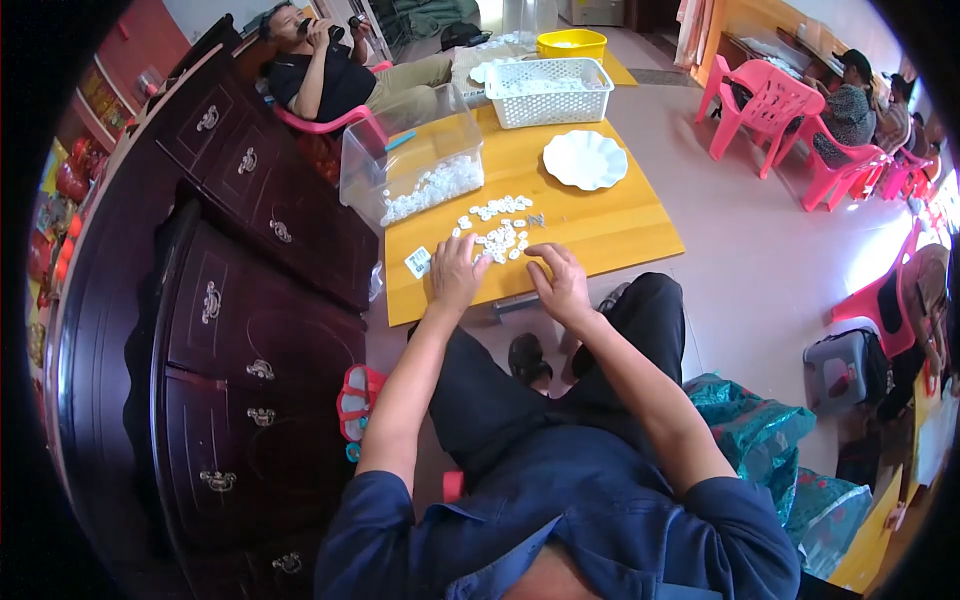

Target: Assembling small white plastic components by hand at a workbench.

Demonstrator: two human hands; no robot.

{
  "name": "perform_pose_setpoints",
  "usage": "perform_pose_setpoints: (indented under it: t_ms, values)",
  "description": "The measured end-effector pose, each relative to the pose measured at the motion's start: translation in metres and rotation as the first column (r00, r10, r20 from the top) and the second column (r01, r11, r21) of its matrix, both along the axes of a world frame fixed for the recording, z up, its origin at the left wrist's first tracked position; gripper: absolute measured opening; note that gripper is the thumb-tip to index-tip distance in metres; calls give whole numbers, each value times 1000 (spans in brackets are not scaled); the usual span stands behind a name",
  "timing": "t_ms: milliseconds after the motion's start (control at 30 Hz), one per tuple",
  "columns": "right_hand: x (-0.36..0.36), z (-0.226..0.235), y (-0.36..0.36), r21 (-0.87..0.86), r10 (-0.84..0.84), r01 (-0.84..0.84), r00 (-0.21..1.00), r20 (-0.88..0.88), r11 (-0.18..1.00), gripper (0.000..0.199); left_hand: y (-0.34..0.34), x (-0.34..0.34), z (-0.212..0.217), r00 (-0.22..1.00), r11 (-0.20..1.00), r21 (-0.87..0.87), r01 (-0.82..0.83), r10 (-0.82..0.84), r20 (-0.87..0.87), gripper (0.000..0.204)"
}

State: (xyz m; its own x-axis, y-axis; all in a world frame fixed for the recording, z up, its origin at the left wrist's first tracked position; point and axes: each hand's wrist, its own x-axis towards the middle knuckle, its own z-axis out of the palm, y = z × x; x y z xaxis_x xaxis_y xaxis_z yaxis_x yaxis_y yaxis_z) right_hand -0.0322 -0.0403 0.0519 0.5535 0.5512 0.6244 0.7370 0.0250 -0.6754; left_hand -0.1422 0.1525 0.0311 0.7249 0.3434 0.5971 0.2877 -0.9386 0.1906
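Observation:
A loose pile of small white plastic pieces [497, 240] lies on the yellow wooden table [640, 225] in front of me, with a few metal pins or screws [536, 220] at its right side. My left hand [456, 274] rests at the pile's left edge, fingers stretched out and touching or almost touching the nearest pieces. On the other side, my right hand [562, 284] hovers by the table's near edge, thumb and fingers apart, with nothing visible in it. A small printed white card [418, 262] lies left of my left hand.
Behind the pile stand a clear plastic bin [412, 160] holding more white pieces, a scalloped white plate [585, 160], a white perforated basket [550, 108] and a yellow basin [572, 48]. Dark drawers [250, 260] line the left. A seated person [330, 85] is beyond; pink chairs [765, 100] stand right.

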Motion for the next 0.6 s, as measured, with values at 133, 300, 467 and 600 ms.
perform_pose_setpoints:
  t_ms: [133, 300, 467, 600]
  values:
    - [-59, 91, -44, 209, 444, -393, 749, -492, 895, 13, 4, -2, -4, 993, 1000, -11, -8, 10, 118, 37]
    - [-116, 190, -115, 680, 977, -702, 164, -134, 211, 16, -57, -5, 9, 972, 964, -150, 220, -203, 122, 32]
    - [-138, 224, -99, 751, 876, -543, 57, 480, -376, 16, -68, -20, -7, 986, 962, -217, 168, -159, 59, 32]
    - [-139, 232, -120, 770, 965, -609, 28, 261, -191, 10, -55, -17, -11, 990, 969, -205, 134, -123, 68, 30]
